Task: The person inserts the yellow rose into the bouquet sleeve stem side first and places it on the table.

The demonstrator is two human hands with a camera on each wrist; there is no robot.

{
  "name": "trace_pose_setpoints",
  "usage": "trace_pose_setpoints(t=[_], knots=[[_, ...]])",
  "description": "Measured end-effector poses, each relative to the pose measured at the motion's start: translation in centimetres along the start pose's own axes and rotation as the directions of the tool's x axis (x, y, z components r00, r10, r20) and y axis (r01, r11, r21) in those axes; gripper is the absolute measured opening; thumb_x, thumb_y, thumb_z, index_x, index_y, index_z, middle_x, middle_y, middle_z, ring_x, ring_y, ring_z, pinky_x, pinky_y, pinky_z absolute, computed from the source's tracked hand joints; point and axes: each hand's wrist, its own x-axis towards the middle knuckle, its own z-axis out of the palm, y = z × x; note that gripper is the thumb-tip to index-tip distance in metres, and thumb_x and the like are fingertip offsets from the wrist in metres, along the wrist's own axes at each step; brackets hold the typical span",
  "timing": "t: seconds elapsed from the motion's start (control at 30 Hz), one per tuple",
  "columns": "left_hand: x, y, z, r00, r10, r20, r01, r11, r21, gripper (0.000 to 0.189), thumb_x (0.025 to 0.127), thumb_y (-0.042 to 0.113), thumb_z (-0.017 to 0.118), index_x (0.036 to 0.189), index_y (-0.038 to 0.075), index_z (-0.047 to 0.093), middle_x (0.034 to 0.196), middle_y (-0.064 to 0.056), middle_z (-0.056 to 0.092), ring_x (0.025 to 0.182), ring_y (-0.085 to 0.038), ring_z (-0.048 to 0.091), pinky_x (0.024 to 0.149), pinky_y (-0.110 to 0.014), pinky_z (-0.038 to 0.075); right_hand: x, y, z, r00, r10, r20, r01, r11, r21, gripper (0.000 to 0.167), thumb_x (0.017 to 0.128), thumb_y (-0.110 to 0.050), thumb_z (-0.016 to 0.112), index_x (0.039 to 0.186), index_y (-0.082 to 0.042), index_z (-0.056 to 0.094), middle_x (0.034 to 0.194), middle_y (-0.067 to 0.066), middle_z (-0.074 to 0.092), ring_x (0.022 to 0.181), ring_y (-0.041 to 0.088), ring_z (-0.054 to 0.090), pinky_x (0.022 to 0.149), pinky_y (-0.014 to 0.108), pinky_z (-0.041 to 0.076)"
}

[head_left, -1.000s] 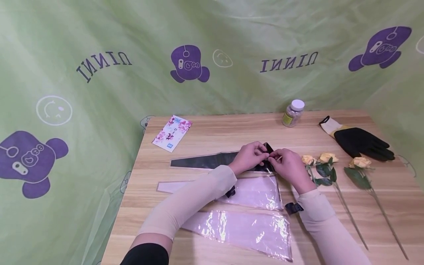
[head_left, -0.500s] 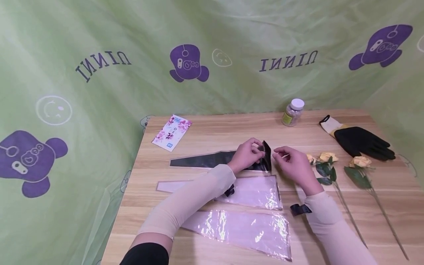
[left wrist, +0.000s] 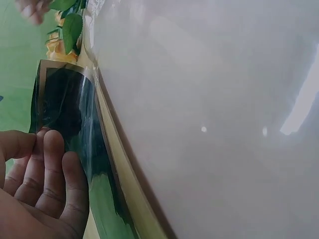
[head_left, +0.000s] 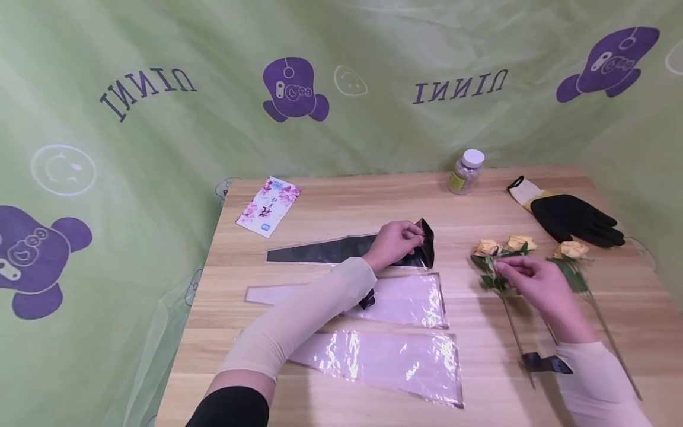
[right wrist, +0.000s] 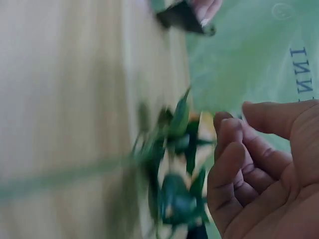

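Note:
In the head view my left hand (head_left: 396, 244) pinches the wide end of a black, tapered flower sleeve (head_left: 315, 252), raising its mouth from the table. The left wrist view shows thumb and fingertips at the edge of this sleeve (left wrist: 62, 99). My right hand (head_left: 539, 284) is over the leftmost yellow rose (head_left: 487, 247), fingertips right at the leaves below its bloom. In the right wrist view the thumb and fingers are loosely bent with a gap between their tips, and the rose's green leaves (right wrist: 174, 194) are beside them.
Two clear pinkish sleeves, one nearer (head_left: 389, 362) and one in the middle (head_left: 405, 302), lie in front of the black one. Two more roses, one central (head_left: 520, 242) and one on the right (head_left: 572, 249), lie near a black glove (head_left: 576, 219). Behind stand a bottle (head_left: 466, 172) and a floral packet (head_left: 269, 206).
My right hand has left the black sleeve's mouth and moved right to the leftmost rose. The left hand keeps its pinch on the sleeve. The head view has shifted slightly.

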Motion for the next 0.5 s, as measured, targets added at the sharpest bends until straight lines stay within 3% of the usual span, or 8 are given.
trace_pose_setpoints(t=[0.17, 0.4, 0.5], knots=[[0.1, 0.3, -0.3, 1.000, 0.008, -0.009, -0.008, 1.000, 0.003, 0.004, 0.096, 0.013, 0.073, 0.099, 0.011, 0.074, 0.077, 0.010, 0.071, 0.065, -0.020, 0.070, 0.060, -0.024, 0.054, -0.5, 1.3, -0.7, 0.999, -0.003, 0.049, 0.016, 0.963, -0.269, 0.044, 0.100, -0.037, 0.065, 0.108, 0.005, 0.073, 0.086, 0.009, 0.072, 0.074, 0.020, 0.061, 0.062, 0.034, 0.047], [0.0, 0.7, -0.2, 1.000, 0.002, -0.002, -0.002, 1.000, -0.012, 0.008, 0.096, 0.011, 0.072, 0.103, 0.007, 0.074, 0.080, 0.004, 0.072, 0.065, -0.020, 0.070, 0.062, -0.023, 0.054, -0.2, 2.6, 0.1, 0.996, -0.033, 0.077, 0.055, 0.950, -0.309, 0.030, 0.097, -0.027, 0.069, 0.097, 0.002, 0.076, 0.078, 0.003, 0.070, 0.067, 0.016, 0.057, 0.061, 0.036, 0.046], [0.0, 0.7, -0.1, 0.999, -0.033, 0.015, 0.034, 0.995, -0.096, 0.009, 0.096, 0.007, 0.071, 0.104, 0.003, 0.072, 0.080, 0.001, 0.072, 0.065, -0.020, 0.071, 0.062, -0.027, 0.058, -0.2, 2.9, 0.4, 0.997, -0.030, 0.074, 0.052, 0.949, -0.311, 0.029, 0.097, -0.025, 0.069, 0.095, 0.003, 0.075, 0.076, 0.002, 0.069, 0.065, 0.016, 0.055, 0.060, 0.036, 0.045]])
